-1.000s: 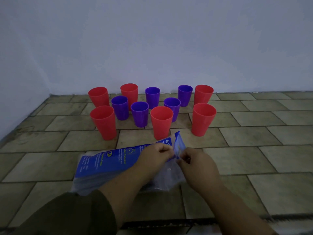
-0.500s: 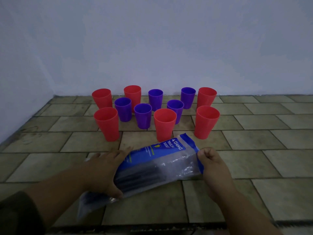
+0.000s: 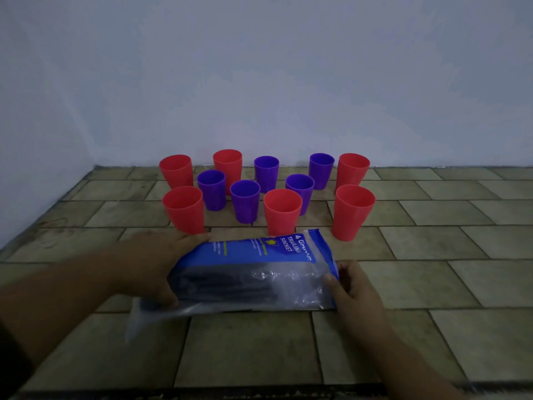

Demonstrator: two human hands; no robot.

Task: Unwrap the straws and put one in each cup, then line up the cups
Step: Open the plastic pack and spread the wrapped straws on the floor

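Observation:
A clear plastic packet (image 3: 251, 272) with a blue printed header lies across the tiled floor, dark straws showing through it. My left hand (image 3: 150, 264) grips its left part, thumb underneath and fingers over the top. My right hand (image 3: 350, 287) holds the packet's right end between thumb and fingers. Behind the packet stand several red cups (image 3: 184, 209) and several purple cups (image 3: 245, 200), all upright, in a loose cluster. No straw shows in any cup.
A pale wall (image 3: 259, 82) rises right behind the cups and also runs along the left side. The tiled floor (image 3: 432, 241) stretches out to the right. A dark edge (image 3: 259, 391) crosses the bottom of the view.
The hands went from pinching the packet's top corner together to holding its two ends. The packet has turned to lie more level, and its right end has moved right.

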